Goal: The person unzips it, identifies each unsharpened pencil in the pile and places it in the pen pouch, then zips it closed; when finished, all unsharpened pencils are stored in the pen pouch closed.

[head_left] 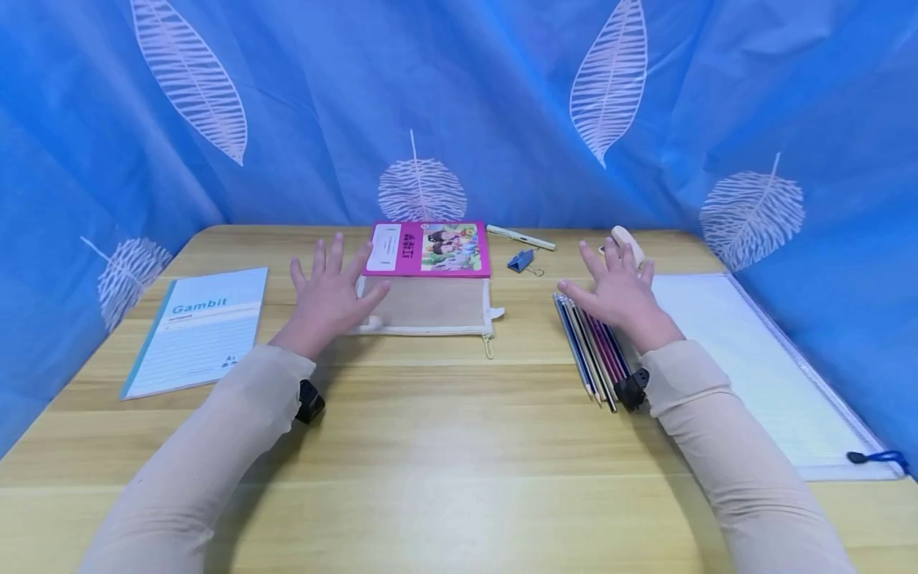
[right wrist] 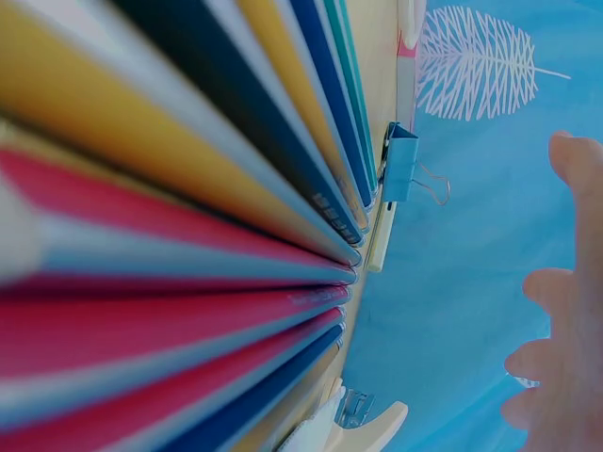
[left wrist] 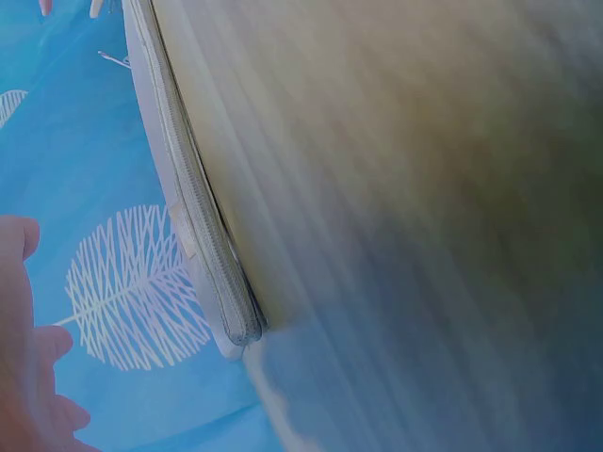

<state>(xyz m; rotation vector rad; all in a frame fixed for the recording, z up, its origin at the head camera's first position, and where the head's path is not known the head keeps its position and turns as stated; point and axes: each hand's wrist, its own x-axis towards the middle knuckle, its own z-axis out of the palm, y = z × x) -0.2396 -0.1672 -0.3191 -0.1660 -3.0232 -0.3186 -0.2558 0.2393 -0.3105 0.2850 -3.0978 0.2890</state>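
Note:
My left hand (head_left: pixel 330 295) is spread with straight fingers over the left end of a mesh zip pouch (head_left: pixel 430 307) and holds nothing. In the left wrist view the pouch's zipped edge (left wrist: pixel 203 217) runs close by, with fingers (left wrist: pixel 28 358) at the left border. My right hand (head_left: pixel 620 295), also spread and holding nothing, hovers over the far end of a row of pencils (head_left: pixel 591 359). Up close in the right wrist view, the pencils (right wrist: pixel 188 273) show red, yellow, blue and dark barrels. Beyond that hand lies a cream rounded object (head_left: pixel 628 244), partly hidden by its fingers.
A pink picture book (head_left: pixel 437 251) lies behind the pouch. Right of it are a pale green pen (head_left: pixel 521 237) and a blue binder clip (head_left: pixel 521 261). A light blue notebook (head_left: pixel 201 331) lies far left, a large white zip bag (head_left: pixel 746 367) on the right. Blue curtain (head_left: pixel 502 96) surrounds the table.

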